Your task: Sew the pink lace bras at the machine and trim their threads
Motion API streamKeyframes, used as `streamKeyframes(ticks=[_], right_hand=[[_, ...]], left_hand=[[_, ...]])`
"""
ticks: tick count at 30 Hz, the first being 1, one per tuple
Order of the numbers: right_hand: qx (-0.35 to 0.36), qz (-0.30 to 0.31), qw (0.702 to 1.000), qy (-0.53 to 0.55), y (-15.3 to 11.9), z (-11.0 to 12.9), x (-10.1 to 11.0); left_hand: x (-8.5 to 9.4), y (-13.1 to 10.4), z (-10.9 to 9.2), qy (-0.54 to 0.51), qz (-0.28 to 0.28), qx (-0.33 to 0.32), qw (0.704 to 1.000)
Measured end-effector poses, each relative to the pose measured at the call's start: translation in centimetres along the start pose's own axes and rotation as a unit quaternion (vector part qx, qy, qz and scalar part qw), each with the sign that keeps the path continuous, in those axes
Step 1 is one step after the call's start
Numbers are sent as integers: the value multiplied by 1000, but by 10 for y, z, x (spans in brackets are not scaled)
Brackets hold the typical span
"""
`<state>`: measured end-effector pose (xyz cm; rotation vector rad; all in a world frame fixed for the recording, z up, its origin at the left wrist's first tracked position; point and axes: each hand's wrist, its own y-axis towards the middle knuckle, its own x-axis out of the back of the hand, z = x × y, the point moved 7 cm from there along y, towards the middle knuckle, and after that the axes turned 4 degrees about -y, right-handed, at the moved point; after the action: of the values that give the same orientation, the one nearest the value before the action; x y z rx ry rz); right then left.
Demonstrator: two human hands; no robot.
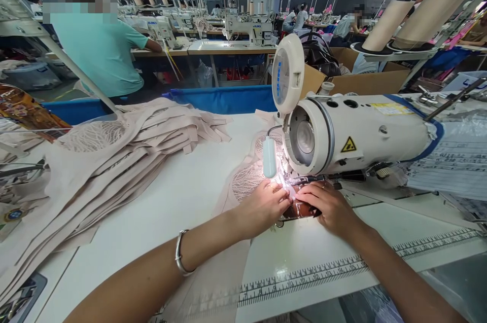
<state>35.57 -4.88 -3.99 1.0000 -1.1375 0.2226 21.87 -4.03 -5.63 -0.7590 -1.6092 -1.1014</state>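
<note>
- Grip: your left hand (264, 206) and right hand (335, 214) have fingertips at the fabric (243, 182); whether either pinches it cannot be told.
- Location: fabric lies on your table (182, 196), at the machine (357, 125).
- Progress: judged mid-sewing, extent unclear; pile (160, 135) at left, sewn or unsewn, unverified.

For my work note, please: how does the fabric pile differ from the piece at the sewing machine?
The fabric pile has many layers; the piece shows far fewer. The left hand touches the piece, not the fabric pile. The piece is very brightly lit in one area; the fabric pile is not. Both are pale pinkish with lacy areas.
</note>
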Motion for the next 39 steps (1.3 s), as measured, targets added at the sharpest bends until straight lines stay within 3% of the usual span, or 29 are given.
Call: streamKeyframes(ticks=[9, 25, 30, 32, 34, 36, 38, 39], right_hand=[[-68, 49, 995, -54, -5, -9, -11], [-35, 51, 993, -100, -9, -8, -15], [-42, 69, 993, -89, -5, -9, -16], [-49, 89, 993, -57, -4, -6, -15], [-62, 114, 991, -30, -8, -1, -14], [-80, 129, 988, -22, -16, 5, -11], [-97, 128, 987, -21, -26, 12, -9], [-105, 123, 987, -19, -31, 15, -8]], left_hand=[[-2, -3, 21, -18, 7, 28, 999], [-5, -2, 50, -53, 15, 71, 996], [-11, -2, 60, -42, 28, 238, 970], [-7, -10, 66, -35, 30, 274, 961], [8, -26, 77, -32, 29, 283, 958], [41, -54, 98, -19, -3, 313, 950], [95, -101, 129, 53, -111, 412, 903], [123, -131, 142, 103, -172, 473, 858]])
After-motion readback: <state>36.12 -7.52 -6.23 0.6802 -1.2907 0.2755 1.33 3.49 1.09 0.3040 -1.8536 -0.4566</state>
